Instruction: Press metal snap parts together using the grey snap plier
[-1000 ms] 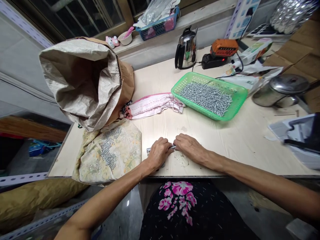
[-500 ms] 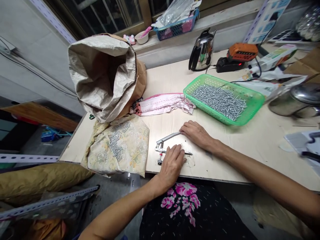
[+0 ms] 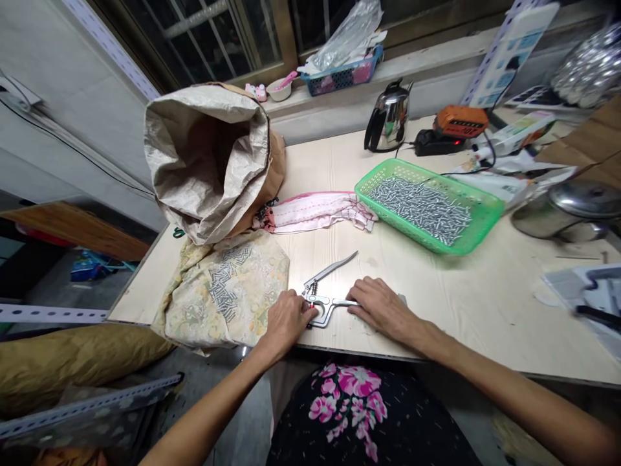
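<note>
Metal spring pliers (image 3: 326, 309) with a C-shaped frame lie near the table's front edge, their upper handle raised at an angle. My left hand (image 3: 286, 318) is closed at the jaw end, thumb and fingertips pressed around it; anything small between them is hidden. My right hand (image 3: 383, 307) rests on the table with its fingers curled over the end of the lower handle. Left of my left hand, a flowered cloth (image 3: 262, 275) carries a scattered pile of small silvery metal pins (image 3: 223, 291).
A green basket (image 3: 485, 226) full of similar metal pieces (image 3: 427, 207) stands at the right. A large open paper sack (image 3: 208, 162) stands back left, beside a pink-white cloth (image 3: 315, 213). Behind are a steel kettle (image 3: 389, 116) and an orange battery (image 3: 460, 121) on a charger.
My left hand has moved left from over the frame to the jaw end. My right hand has left the upper handle and come down to the lower one.
</note>
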The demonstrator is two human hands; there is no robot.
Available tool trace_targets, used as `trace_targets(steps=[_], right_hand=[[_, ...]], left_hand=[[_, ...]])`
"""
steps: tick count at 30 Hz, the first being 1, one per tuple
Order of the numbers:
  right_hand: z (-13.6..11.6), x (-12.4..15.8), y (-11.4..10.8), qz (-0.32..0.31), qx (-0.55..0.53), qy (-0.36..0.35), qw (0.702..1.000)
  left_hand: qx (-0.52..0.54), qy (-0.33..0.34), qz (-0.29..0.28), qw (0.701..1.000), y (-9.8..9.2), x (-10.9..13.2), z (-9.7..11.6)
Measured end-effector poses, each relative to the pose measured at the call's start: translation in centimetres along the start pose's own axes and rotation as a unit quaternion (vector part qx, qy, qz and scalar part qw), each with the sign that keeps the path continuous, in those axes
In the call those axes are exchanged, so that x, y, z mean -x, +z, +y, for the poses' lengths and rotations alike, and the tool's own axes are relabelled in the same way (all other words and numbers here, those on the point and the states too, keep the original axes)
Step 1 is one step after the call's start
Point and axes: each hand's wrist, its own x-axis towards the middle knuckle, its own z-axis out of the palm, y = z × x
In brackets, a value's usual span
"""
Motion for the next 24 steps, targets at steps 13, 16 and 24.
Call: trace_targets(steps=[13, 16, 24], right_hand=[[-1.1, -0.4, 0.5, -0.033, -0.003, 0.088, 0.996], [-0.9, -0.3, 0.8, -0.028, -0.009, 0.089, 0.996], [0.5, 0.6, 2.8, 0.045, -0.017, 0.024, 0.999]], left_hand=[[0.044, 0.316, 0.332, 0.888, -12.6, -2.6, 6.7], [0.068, 0.344, 0.412, 0.841, -15.1, -2.8, 8.3], [-0.067, 0.036, 0.23, 0.97, -12.0, -4.7, -6.7]])
